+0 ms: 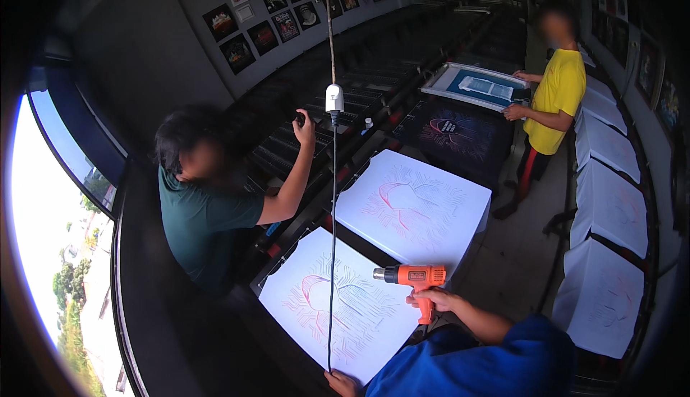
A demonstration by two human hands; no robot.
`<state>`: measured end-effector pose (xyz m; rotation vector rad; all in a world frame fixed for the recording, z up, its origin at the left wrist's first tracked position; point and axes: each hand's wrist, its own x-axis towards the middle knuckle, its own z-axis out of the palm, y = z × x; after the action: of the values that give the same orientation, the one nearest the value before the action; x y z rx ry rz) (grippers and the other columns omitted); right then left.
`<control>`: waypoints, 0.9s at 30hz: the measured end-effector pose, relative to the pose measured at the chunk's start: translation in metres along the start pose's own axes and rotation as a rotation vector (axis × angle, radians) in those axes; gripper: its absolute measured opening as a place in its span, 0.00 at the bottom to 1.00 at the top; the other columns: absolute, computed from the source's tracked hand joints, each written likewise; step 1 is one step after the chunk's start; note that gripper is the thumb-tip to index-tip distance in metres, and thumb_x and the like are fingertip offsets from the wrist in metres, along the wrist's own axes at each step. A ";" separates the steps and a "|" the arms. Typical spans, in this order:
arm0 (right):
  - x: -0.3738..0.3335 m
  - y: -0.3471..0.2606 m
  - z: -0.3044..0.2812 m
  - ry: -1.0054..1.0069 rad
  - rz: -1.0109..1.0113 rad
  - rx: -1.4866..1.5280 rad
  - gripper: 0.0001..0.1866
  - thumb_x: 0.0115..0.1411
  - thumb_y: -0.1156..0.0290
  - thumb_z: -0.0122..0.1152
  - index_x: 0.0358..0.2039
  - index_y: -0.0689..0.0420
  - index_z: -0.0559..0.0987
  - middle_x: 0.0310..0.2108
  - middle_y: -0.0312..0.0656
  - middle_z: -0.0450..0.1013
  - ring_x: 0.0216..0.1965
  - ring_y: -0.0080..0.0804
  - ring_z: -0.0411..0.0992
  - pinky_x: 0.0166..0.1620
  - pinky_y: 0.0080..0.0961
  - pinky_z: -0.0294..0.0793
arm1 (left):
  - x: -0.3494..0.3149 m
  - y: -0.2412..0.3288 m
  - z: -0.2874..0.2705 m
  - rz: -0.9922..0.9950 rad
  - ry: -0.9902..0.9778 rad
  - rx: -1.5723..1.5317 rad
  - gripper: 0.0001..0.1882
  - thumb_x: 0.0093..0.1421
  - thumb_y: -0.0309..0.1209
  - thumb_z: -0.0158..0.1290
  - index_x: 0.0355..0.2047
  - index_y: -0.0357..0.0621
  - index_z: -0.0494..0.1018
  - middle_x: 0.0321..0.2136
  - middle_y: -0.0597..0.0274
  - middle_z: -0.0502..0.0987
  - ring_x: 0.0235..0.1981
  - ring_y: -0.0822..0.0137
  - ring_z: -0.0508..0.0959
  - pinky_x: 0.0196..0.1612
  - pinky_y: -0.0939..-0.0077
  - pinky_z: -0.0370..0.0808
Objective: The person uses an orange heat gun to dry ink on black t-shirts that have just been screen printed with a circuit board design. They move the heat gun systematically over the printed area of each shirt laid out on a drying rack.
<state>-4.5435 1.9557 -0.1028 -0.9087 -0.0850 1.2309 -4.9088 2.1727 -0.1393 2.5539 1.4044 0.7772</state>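
Note:
An orange heat gun point(417, 276) with a dark metal nozzle is gripped by its handle in my right hand point(435, 301). Its nozzle points left over a white fabric panel point(381, 354) printed with red and dark circuit-like lines. My left hand point(341, 382) rests at the panel's near edge with fingers curled; whether they pinch the fabric or the black power cord point(333, 217) is unclear. That cord hangs from a white socket point(334, 99) and runs down across the panel to beside my left hand. Another white printed panel point(460, 203) lies just beyond.
A co-worker in a dark green shirt point(208, 203) stands left with one hand raised. A person in yellow point(563, 84) holds a framed printing screen point(438, 84) near a black printed panel point(424, 131). Several white printed panels point(604, 282) line the right side.

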 end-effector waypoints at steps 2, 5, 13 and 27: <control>0.002 -0.001 -0.001 -0.016 -0.009 -0.009 0.19 0.61 0.69 0.62 0.51 0.62 0.71 0.47 0.45 0.74 0.52 0.36 0.73 0.60 0.37 0.71 | -0.005 -0.002 0.001 0.004 0.002 0.021 0.10 0.68 0.26 0.42 0.38 0.37 0.74 0.28 0.51 0.77 0.30 0.61 0.78 0.34 0.67 0.75; 0.001 -0.002 0.000 -0.021 0.005 -0.033 0.17 0.62 0.69 0.61 0.48 0.61 0.71 0.48 0.46 0.74 0.53 0.36 0.73 0.60 0.38 0.70 | -0.012 -0.005 0.001 -0.001 -0.004 0.043 0.10 0.68 0.26 0.42 0.38 0.37 0.74 0.28 0.51 0.77 0.30 0.61 0.78 0.34 0.67 0.75; -0.002 -0.015 0.004 -0.028 0.033 -0.030 0.13 0.62 0.68 0.61 0.45 0.58 0.72 0.49 0.46 0.73 0.56 0.38 0.71 0.62 0.42 0.68 | -0.018 -0.007 0.003 -0.004 0.003 0.079 0.10 0.68 0.25 0.42 0.37 0.37 0.74 0.28 0.52 0.77 0.30 0.61 0.78 0.33 0.68 0.75; -0.005 -0.010 0.009 -0.024 -0.010 -0.019 0.19 0.61 0.69 0.63 0.50 0.61 0.71 0.47 0.45 0.74 0.54 0.36 0.72 0.61 0.39 0.69 | -0.023 -0.013 -0.007 0.014 -0.028 0.099 0.10 0.68 0.25 0.42 0.36 0.37 0.75 0.28 0.54 0.77 0.30 0.63 0.77 0.33 0.70 0.75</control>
<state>-4.5425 1.9564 -0.0885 -0.9089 -0.1210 1.2335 -4.9320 2.1604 -0.1464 2.6403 1.4526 0.6879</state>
